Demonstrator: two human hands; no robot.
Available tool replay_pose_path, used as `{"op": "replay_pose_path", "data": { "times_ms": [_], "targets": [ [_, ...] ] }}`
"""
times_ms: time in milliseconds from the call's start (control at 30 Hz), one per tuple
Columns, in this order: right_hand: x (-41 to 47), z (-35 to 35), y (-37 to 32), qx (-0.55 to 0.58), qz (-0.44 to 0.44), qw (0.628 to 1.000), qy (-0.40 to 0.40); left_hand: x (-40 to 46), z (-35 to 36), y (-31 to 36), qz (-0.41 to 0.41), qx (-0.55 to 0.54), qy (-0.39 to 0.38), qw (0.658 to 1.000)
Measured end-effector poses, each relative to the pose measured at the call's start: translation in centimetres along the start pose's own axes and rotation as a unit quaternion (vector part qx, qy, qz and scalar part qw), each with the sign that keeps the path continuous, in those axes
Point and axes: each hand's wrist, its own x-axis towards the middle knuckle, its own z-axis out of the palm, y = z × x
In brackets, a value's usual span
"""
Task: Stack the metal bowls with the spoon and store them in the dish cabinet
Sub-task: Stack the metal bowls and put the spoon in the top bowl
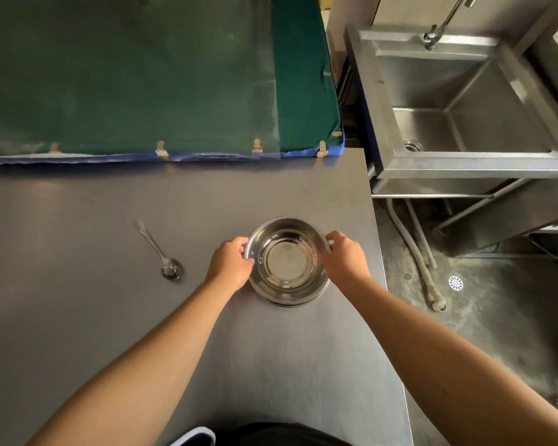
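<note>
Hands grip the stacked round shiny metal bowls: left hand and right hand closed on opposite rims; slim silver metal spoon lies well left.

Can't really count the bowls, only thin rims peek out under the top one, so how many are nested is anyone's guess. Left hand and right hand cover both sides of the rim, fingertips mostly tucked out of sight. Tap is chopped off by the top edge, sink runs off the right. Green cover is cut off left and top. Bench runs off the bottom and left.
</note>
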Motion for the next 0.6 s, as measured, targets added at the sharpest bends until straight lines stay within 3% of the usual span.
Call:
{"op": "replay_pose_path", "data": {
  "times_ms": [200, 600],
  "targets": [
    [0.4, 0.1, 0.6, -0.056, -0.015, 0.998, 0.008, 0.4, 1.1, -0.1, 0.008, -0.003, 0.024, 1.000],
    [-0.6, 1.5, 0.1, 0.050, 0.058, 0.997, -0.009, 1.0, -1.0, -2.9, 0.054, 0.028, 0.027, 0.998]
  ]
}}
